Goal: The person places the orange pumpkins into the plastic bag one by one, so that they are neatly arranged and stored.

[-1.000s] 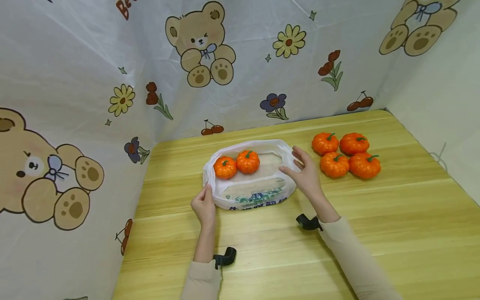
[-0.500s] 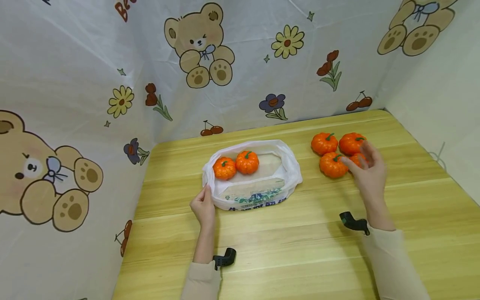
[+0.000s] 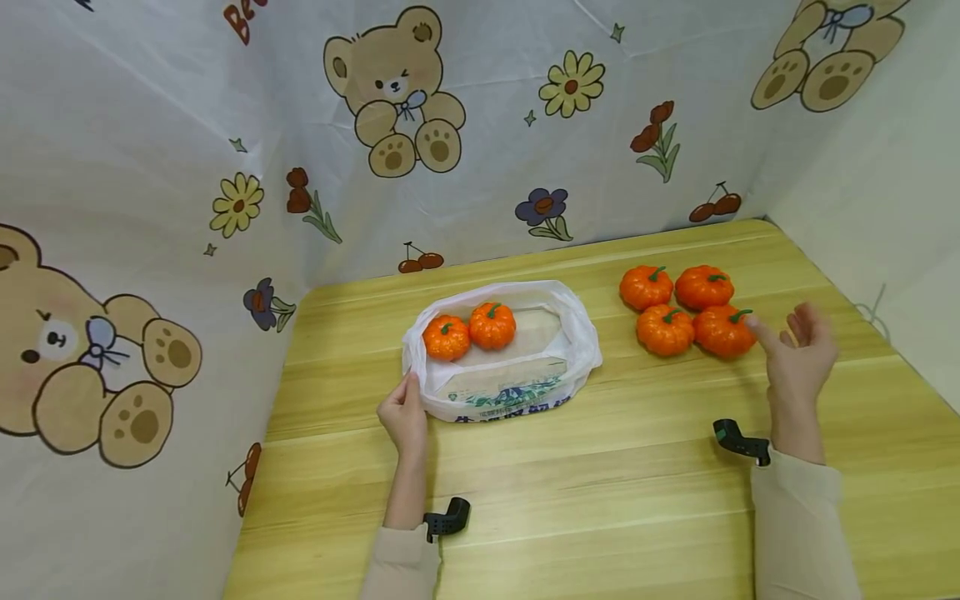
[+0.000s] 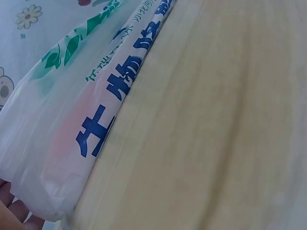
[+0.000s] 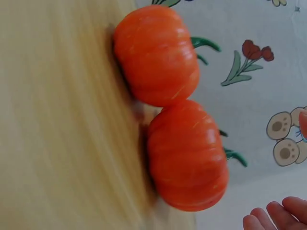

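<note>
A white plastic bag (image 3: 517, 392) with green and blue print lies spread open on the table. Two small orange pumpkins (image 3: 492, 326) sit inside it, toward its left end. My left hand (image 3: 406, 417) pinches the bag's left rim between thumb and fingers; in the left wrist view only its fingertips (image 4: 19, 211) show beside the plastic. To the right of the bag is a cluster of several orange pumpkins with green stems. My right hand (image 3: 801, 362) holds nothing, its fingers loosely bent, just right of the cluster's front right pumpkin (image 3: 724, 332).
The wooden table (image 3: 540, 500) runs up to a white cloth (image 3: 480, 200) printed with bears and flowers, at the back and left. A pale wall (image 3: 900, 250) stands at the right. A black wrist camera (image 3: 447, 518) sits on each wrist.
My right hand has left the bag's right rim and moved right, passing over the pumpkin cluster to its right side. My left hand has stayed at the bag's left rim.
</note>
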### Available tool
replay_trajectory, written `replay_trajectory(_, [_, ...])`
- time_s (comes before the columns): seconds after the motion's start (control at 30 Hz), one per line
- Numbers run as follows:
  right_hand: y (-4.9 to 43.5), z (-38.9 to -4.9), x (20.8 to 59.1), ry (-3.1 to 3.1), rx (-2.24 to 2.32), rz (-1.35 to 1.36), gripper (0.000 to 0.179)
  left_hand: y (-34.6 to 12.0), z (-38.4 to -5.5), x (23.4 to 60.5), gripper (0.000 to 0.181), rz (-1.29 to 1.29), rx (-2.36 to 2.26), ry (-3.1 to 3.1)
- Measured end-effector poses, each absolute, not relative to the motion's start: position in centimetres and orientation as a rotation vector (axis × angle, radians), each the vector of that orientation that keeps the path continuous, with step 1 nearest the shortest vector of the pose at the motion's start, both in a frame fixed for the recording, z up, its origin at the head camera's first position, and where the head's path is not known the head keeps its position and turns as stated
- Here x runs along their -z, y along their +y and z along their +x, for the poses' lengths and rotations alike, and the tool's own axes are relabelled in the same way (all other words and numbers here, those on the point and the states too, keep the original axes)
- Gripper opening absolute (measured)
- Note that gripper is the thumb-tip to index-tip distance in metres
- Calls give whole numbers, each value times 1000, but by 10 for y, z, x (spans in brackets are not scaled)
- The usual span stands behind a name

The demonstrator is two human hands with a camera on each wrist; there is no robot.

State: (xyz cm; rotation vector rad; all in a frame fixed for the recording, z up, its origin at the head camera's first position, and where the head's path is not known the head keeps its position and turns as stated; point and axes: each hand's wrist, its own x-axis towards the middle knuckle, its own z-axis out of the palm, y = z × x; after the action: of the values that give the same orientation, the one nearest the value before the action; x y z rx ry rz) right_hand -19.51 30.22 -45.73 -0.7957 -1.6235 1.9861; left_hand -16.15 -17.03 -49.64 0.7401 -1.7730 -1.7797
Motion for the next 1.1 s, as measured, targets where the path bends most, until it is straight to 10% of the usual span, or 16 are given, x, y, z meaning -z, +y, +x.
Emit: replay_trajectory(1.1, [305, -208, 501, -2298, -1795, -811, 90, -169, -162, 496, 21, 722, 1793, -1761])
